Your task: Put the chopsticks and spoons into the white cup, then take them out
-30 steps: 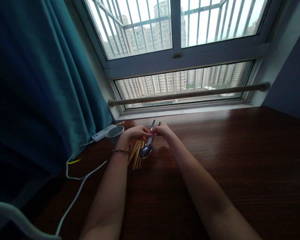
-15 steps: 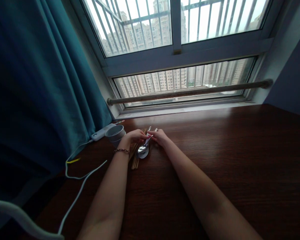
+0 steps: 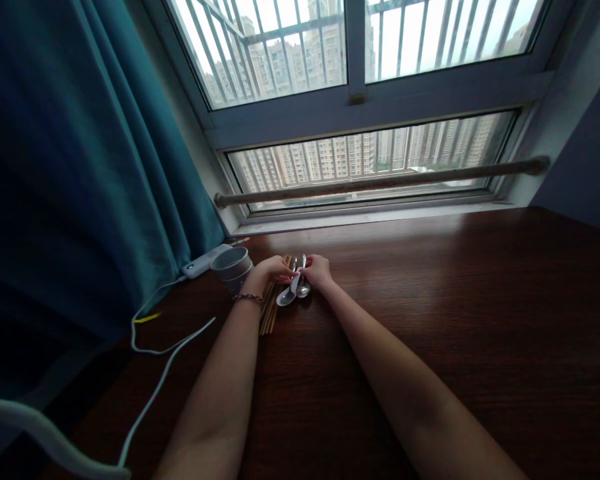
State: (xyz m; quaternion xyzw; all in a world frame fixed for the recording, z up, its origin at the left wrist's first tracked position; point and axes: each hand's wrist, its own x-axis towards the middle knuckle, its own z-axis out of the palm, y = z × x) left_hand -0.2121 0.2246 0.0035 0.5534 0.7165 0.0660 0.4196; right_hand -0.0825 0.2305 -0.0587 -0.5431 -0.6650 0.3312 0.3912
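Both my hands meet at the far side of a dark wooden table [image 3: 430,320]. My left hand [image 3: 269,270] pinches the handle of a metal spoon [image 3: 286,296] whose bowl rests on the wood. My right hand [image 3: 319,270] is closed on the handle of a second spoon [image 3: 303,288] lying just to the right of the first. A bundle of wooden chopsticks [image 3: 269,313] lies on the table under my left wrist, which wears a bracelet.
A grey cup [image 3: 233,265] stands left of my hands, beside a white power strip [image 3: 203,261] whose cable [image 3: 165,347] trails off the table's left edge. A teal curtain [image 3: 80,167] hangs at left. A barred window [image 3: 360,100] and rail run behind.
The spoons, held lifted together in both hands a second ago, have come down onto the table and now lie side by side. Both hands moved slightly away from me.
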